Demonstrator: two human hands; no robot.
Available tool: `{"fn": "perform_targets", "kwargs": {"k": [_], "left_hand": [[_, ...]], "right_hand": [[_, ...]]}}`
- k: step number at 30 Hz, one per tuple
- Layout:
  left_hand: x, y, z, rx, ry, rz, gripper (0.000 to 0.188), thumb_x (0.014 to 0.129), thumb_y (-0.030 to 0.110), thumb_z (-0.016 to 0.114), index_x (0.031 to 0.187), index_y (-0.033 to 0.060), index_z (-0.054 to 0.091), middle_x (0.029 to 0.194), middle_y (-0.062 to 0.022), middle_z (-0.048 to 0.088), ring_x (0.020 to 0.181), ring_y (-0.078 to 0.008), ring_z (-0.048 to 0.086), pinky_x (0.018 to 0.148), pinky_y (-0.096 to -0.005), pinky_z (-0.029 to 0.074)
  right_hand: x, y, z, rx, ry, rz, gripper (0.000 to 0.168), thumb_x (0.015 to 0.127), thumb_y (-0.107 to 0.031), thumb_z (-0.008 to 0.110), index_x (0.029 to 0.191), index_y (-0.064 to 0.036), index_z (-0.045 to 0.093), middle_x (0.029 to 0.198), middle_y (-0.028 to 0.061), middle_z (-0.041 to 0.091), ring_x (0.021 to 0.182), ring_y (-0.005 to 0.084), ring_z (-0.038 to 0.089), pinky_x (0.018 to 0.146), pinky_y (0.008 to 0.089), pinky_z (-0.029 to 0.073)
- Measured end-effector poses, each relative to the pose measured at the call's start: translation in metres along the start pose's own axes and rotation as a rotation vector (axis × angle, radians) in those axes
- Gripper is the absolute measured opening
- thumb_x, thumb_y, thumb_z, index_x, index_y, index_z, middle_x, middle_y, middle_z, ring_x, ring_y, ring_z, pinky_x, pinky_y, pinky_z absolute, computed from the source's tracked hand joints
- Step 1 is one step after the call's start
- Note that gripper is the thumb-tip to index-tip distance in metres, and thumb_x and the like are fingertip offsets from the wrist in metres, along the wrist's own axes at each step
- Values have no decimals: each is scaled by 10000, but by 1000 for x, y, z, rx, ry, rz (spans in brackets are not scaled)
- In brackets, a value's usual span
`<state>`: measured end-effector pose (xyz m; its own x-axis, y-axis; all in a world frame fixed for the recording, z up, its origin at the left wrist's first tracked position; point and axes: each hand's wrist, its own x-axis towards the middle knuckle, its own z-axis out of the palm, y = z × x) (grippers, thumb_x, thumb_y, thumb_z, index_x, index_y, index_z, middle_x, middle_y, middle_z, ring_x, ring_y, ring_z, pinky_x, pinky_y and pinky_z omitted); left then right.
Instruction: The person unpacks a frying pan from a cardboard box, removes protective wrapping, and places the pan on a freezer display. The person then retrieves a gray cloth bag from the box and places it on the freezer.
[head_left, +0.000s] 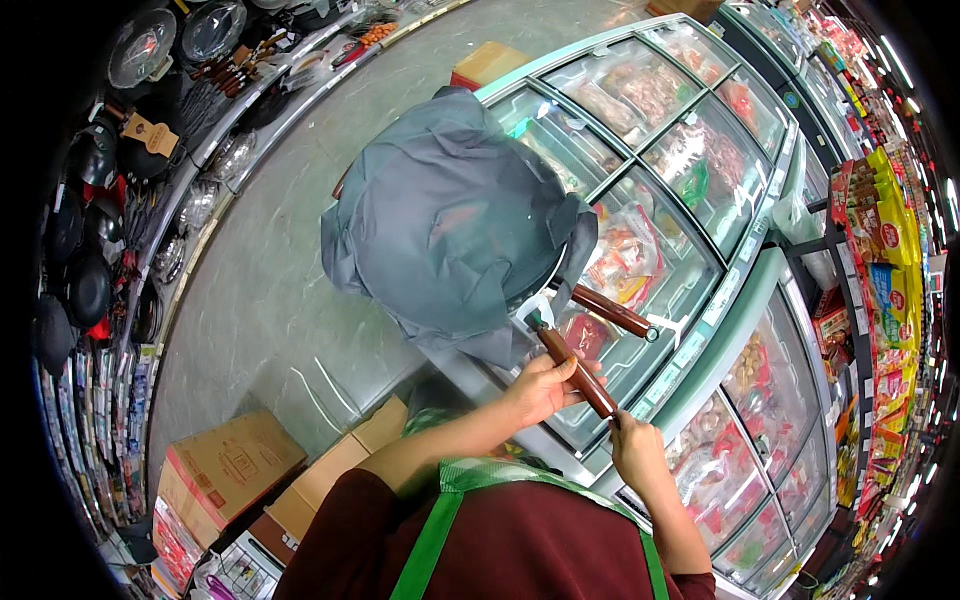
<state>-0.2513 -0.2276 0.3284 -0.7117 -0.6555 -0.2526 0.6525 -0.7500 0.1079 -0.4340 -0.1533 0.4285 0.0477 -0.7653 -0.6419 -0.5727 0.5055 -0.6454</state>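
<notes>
A large pan (457, 225) wrapped in dark grey fabric or bag material rests on the glass top of a chest freezer. Near its lower right edge lies a brown handle (611, 311) with a metal ring at its end. A second brown wooden handle (577, 371) points down to the right, its metal end by the pan's rim. My left hand (544, 390) holds this handle around its middle, with the thumb on top. At the handle's lower end, my right hand (637, 450) pinches something small and dark; what it is cannot be made out.
Chest freezers (675, 187) with packaged food stand ahead and right. Shelves with pans (90, 289) curve along the left. Cardboard boxes (232, 469) sit on the floor at lower left, another box (491, 64) beyond the freezer. Colourful packets (889, 240) hang at the right.
</notes>
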Motion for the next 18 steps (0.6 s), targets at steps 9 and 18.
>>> {"fn": "perform_targets", "kwargs": {"k": [9,18], "left_hand": [[1,-10,-10,-33,-76,70,221,978,213,495,1143,65,499,1190,-136,562,1207,-323,512,1021,-488,419],[-7,-18,1,-5,46,123,232,967,241,513,1136,82,515,1182,-137,575,1194,-328,520,1023,-464,407]], "right_hand": [[12,7,-8,1245,-321,259,602,912,-451,576,1277,11,450,929,202,641,725,247,621,576,299,508],[9,15,-1,1296,-441,331,333,940,-351,560,811,-65,449,579,27,400,414,61,293,343,198,196]]}}
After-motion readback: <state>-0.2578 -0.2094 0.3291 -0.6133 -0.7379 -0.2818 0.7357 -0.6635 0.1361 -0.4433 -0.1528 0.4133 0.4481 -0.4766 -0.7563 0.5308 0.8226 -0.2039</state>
